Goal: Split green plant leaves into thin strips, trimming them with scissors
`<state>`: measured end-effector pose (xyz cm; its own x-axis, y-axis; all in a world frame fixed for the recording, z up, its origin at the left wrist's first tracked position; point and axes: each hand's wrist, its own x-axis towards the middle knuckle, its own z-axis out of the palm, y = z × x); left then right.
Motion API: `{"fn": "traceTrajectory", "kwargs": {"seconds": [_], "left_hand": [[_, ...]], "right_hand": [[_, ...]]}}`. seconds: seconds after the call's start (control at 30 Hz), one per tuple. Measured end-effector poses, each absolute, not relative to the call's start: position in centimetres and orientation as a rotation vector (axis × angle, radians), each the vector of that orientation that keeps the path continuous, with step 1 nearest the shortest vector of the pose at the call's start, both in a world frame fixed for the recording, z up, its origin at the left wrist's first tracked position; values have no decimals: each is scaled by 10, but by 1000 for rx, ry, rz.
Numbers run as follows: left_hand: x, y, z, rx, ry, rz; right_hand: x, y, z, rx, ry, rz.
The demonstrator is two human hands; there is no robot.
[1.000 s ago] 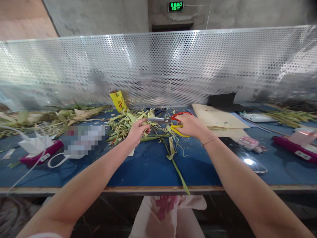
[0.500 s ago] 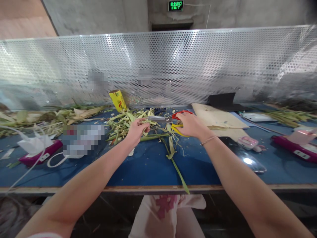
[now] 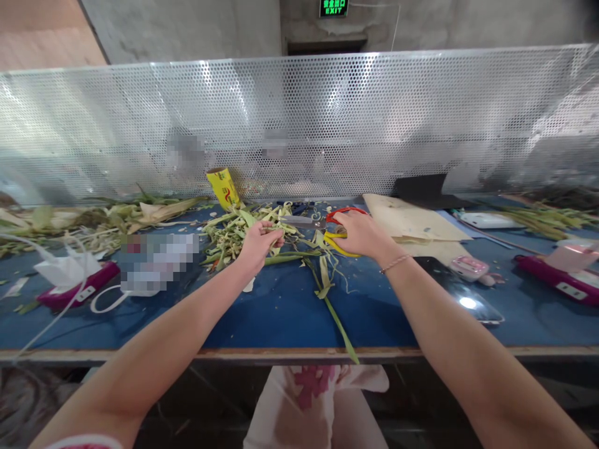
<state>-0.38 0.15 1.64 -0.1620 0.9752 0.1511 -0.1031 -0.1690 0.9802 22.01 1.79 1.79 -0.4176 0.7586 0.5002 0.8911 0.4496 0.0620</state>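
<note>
My right hand (image 3: 360, 234) is wrapped round the scissors (image 3: 303, 222), which have one red and one yellow handle. The handles are spread apart, and the metal blade points left toward my left hand (image 3: 259, 245). That hand's thumb and fingers are pinched together beside a pile of green plant strips (image 3: 224, 240). A pale green leaf strip appears to be between its fingertips, partly hidden by them. Below the scissors, a long green leaf (image 3: 339, 327) hangs just over the table's front edge.
A yellow cardboard tube (image 3: 223, 188) leans behind the pile. Brown paper (image 3: 412, 218), a dark phone (image 3: 461, 299) and a pink case (image 3: 469, 267) lie to the right. Power strips (image 3: 571, 287) flank both sides, one with white cables. A perforated metal screen (image 3: 299, 125) closes off the back.
The scissors' blade has tilted slightly and its tip sits a little farther from my left fingertips. Both hands stay almost in place; the view has shifted a little.
</note>
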Motion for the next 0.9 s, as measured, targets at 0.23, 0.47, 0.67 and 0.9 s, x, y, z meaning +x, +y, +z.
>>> {"fn": "traceTrajectory", "kwargs": {"seconds": [0.23, 0.47, 0.67, 0.9], "left_hand": [[-4, -2, 20, 1055, 1089, 1442], [-5, -3, 22, 1016, 1095, 1411], [-6, -1, 21, 1014, 1107, 1415], [-5, -1, 22, 1020, 1113, 1411]], "right_hand": [[222, 21, 17, -1374, -2338, -369], [221, 22, 18, -1347, -2358, -302], [222, 26, 14, -1256, -2390, -221], [222, 26, 13, -1260, -2430, -169]]}}
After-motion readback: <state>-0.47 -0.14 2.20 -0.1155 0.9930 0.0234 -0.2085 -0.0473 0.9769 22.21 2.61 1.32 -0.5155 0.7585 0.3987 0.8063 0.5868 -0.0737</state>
